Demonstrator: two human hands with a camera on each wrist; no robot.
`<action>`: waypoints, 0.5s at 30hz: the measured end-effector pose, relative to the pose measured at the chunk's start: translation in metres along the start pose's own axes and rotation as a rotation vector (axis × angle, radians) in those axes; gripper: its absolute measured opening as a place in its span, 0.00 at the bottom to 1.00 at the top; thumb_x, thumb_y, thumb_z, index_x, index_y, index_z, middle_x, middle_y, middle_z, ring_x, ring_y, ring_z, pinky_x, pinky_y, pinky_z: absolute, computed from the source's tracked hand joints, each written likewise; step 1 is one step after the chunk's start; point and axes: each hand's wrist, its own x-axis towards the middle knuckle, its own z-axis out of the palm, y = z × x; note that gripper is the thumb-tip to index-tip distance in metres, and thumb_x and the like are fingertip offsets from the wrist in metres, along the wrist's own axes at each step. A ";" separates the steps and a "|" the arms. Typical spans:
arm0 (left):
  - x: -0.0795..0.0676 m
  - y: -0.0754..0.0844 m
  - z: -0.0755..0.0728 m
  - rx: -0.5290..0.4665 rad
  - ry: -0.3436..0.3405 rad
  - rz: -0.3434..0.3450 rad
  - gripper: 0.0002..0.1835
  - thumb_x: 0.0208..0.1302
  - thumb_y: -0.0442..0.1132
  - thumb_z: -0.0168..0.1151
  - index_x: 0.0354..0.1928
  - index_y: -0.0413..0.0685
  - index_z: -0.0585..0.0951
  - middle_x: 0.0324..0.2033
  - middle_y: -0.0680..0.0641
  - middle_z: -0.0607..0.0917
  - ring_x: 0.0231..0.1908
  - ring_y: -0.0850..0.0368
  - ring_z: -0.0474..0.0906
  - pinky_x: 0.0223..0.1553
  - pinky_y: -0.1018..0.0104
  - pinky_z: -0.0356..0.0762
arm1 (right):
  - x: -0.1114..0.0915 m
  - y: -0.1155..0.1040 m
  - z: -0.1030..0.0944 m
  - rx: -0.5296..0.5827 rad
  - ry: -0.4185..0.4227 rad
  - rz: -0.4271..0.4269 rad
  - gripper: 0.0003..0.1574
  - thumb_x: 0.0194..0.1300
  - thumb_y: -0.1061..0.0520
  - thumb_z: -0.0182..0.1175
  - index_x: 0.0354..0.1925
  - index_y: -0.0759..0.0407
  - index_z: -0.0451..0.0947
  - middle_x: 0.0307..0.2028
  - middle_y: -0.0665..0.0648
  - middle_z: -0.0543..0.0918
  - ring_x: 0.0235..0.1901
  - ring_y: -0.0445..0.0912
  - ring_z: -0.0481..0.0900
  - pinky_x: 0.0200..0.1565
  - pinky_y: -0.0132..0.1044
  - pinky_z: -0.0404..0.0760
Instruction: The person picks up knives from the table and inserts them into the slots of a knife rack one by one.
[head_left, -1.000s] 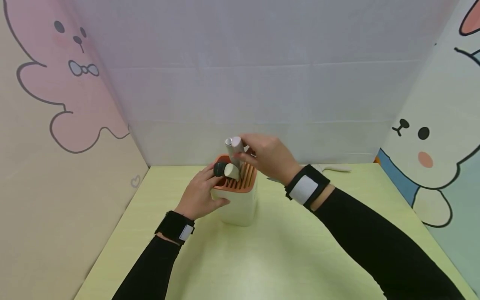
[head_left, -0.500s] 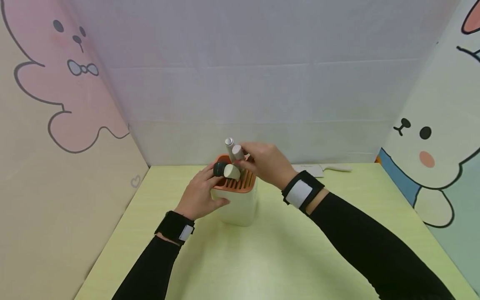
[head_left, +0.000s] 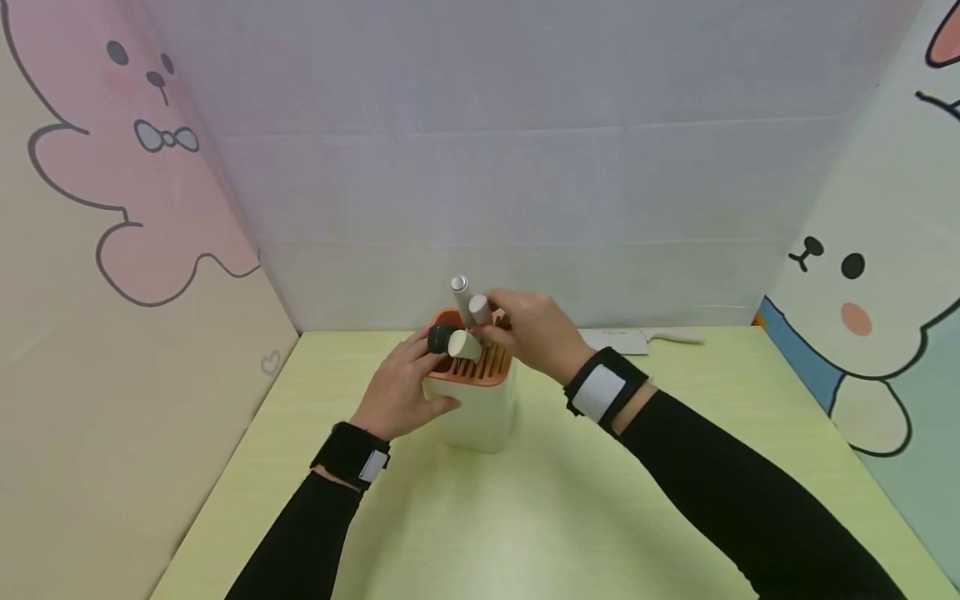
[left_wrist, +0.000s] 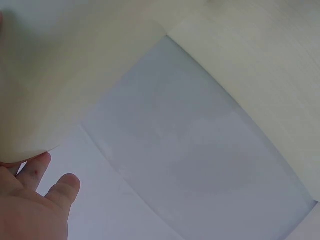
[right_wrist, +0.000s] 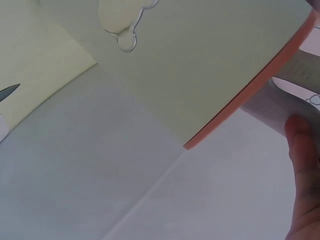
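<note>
A cream knife block point(head_left: 472, 417) with a slotted orange top point(head_left: 487, 372) stands on the table. My left hand point(head_left: 397, 387) holds its left side, fingers at the rim and thumb across the front; in the left wrist view the hand point(left_wrist: 32, 210) shows at the lower left. With thumb and fingers my right hand point(head_left: 536, 329) pinches the light grey handle of a knife point(head_left: 480, 309) over the slots; its blade is hidden. The right wrist view shows that hand point(right_wrist: 305, 185) against the grey handle, beside the orange rim.
A round-ended grey handle point(head_left: 461, 288), a black handle point(head_left: 440, 338) and a cream handle point(head_left: 465, 345) stick up from the block. A cleaver point(head_left: 618, 340) lies at the table's back edge. A dark pointed blade tip point(right_wrist: 10, 91) shows in the right wrist view.
My right hand has come down with the knife, its handle now lower and slightly to the right. The cleaver's blade has come into view. My left hand and the block stay put.
</note>
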 end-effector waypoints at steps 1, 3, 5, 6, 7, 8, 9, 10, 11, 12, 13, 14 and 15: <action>0.000 0.000 0.000 0.000 0.003 0.003 0.40 0.39 0.56 0.74 0.58 0.51 0.76 0.58 0.48 0.75 0.67 0.48 0.55 0.65 0.48 0.58 | 0.000 0.000 0.000 0.010 -0.012 0.015 0.17 0.55 0.50 0.65 0.40 0.57 0.75 0.34 0.53 0.84 0.31 0.42 0.82 0.30 0.31 0.83; 0.000 -0.001 0.000 0.000 0.006 0.010 0.41 0.39 0.56 0.74 0.60 0.53 0.74 0.58 0.48 0.75 0.67 0.48 0.55 0.65 0.49 0.59 | -0.001 0.000 -0.001 0.040 -0.040 0.045 0.17 0.56 0.51 0.64 0.42 0.57 0.75 0.35 0.53 0.84 0.32 0.42 0.82 0.31 0.31 0.83; 0.001 -0.001 0.000 0.000 0.008 0.015 0.43 0.38 0.56 0.74 0.61 0.55 0.72 0.59 0.49 0.74 0.67 0.49 0.55 0.64 0.49 0.59 | -0.001 -0.001 -0.003 0.079 -0.065 0.065 0.17 0.57 0.53 0.64 0.45 0.56 0.75 0.37 0.54 0.84 0.32 0.42 0.82 0.33 0.31 0.83; 0.001 -0.001 0.000 0.000 0.009 0.019 0.43 0.38 0.56 0.74 0.62 0.56 0.71 0.59 0.49 0.74 0.67 0.49 0.55 0.64 0.49 0.60 | -0.001 -0.001 -0.004 0.099 -0.074 0.070 0.17 0.58 0.54 0.64 0.45 0.57 0.75 0.38 0.54 0.84 0.33 0.42 0.82 0.33 0.32 0.83; 0.001 -0.001 -0.001 0.001 0.012 0.021 0.43 0.38 0.56 0.74 0.62 0.56 0.71 0.59 0.49 0.74 0.67 0.49 0.55 0.64 0.49 0.60 | -0.001 0.000 -0.005 0.110 -0.081 0.070 0.17 0.58 0.54 0.63 0.46 0.57 0.75 0.38 0.54 0.83 0.33 0.42 0.82 0.33 0.32 0.83; 0.002 -0.001 -0.001 0.001 0.013 0.023 0.44 0.38 0.56 0.74 0.63 0.57 0.71 0.59 0.50 0.73 0.67 0.50 0.55 0.64 0.50 0.61 | -0.001 0.000 -0.006 0.120 -0.084 0.064 0.17 0.58 0.55 0.63 0.46 0.57 0.74 0.38 0.55 0.83 0.33 0.42 0.82 0.33 0.33 0.83; 0.002 -0.001 -0.001 0.002 0.014 0.025 0.44 0.38 0.56 0.74 0.63 0.57 0.71 0.60 0.50 0.73 0.67 0.50 0.55 0.63 0.49 0.61 | -0.002 0.000 -0.006 0.118 -0.084 0.050 0.17 0.58 0.55 0.63 0.46 0.57 0.74 0.37 0.55 0.83 0.32 0.42 0.82 0.33 0.33 0.83; 0.002 -0.001 -0.001 0.002 0.014 0.025 0.44 0.38 0.56 0.74 0.63 0.57 0.70 0.60 0.50 0.73 0.66 0.50 0.55 0.63 0.50 0.61 | -0.002 0.000 -0.006 0.109 -0.081 0.031 0.17 0.59 0.55 0.62 0.46 0.58 0.74 0.37 0.54 0.84 0.32 0.42 0.82 0.33 0.32 0.83; 0.002 -0.001 -0.001 0.001 0.013 0.027 0.44 0.38 0.56 0.74 0.63 0.57 0.70 0.60 0.50 0.73 0.67 0.49 0.55 0.63 0.49 0.61 | -0.003 0.000 -0.006 0.091 -0.077 0.009 0.16 0.59 0.55 0.62 0.46 0.58 0.74 0.36 0.54 0.84 0.31 0.41 0.82 0.32 0.32 0.83; 0.002 -0.001 -0.001 -0.001 0.012 0.026 0.44 0.38 0.56 0.74 0.63 0.57 0.71 0.60 0.50 0.73 0.66 0.49 0.56 0.63 0.49 0.61 | -0.003 0.000 -0.006 0.069 -0.070 -0.018 0.16 0.59 0.55 0.61 0.46 0.58 0.74 0.34 0.53 0.83 0.30 0.41 0.81 0.31 0.31 0.82; 0.002 -0.001 -0.001 -0.002 0.012 0.025 0.44 0.38 0.56 0.74 0.63 0.57 0.71 0.60 0.50 0.73 0.66 0.49 0.56 0.63 0.49 0.61 | -0.004 0.000 -0.006 0.044 -0.060 -0.048 0.16 0.59 0.55 0.61 0.45 0.58 0.74 0.33 0.52 0.83 0.29 0.40 0.81 0.30 0.31 0.82; 0.002 -0.001 -0.001 -0.002 0.011 0.023 0.44 0.38 0.56 0.74 0.63 0.57 0.71 0.59 0.50 0.73 0.66 0.49 0.56 0.63 0.49 0.61 | -0.005 0.000 -0.005 0.024 -0.048 -0.077 0.16 0.59 0.55 0.60 0.45 0.59 0.74 0.32 0.52 0.83 0.29 0.40 0.81 0.29 0.31 0.81; 0.001 -0.001 -0.001 -0.002 0.009 0.022 0.44 0.38 0.56 0.74 0.63 0.57 0.71 0.59 0.50 0.73 0.66 0.49 0.56 0.64 0.49 0.61 | -0.005 0.000 -0.005 0.000 -0.036 -0.108 0.16 0.58 0.55 0.60 0.44 0.59 0.74 0.31 0.52 0.83 0.28 0.40 0.80 0.28 0.31 0.81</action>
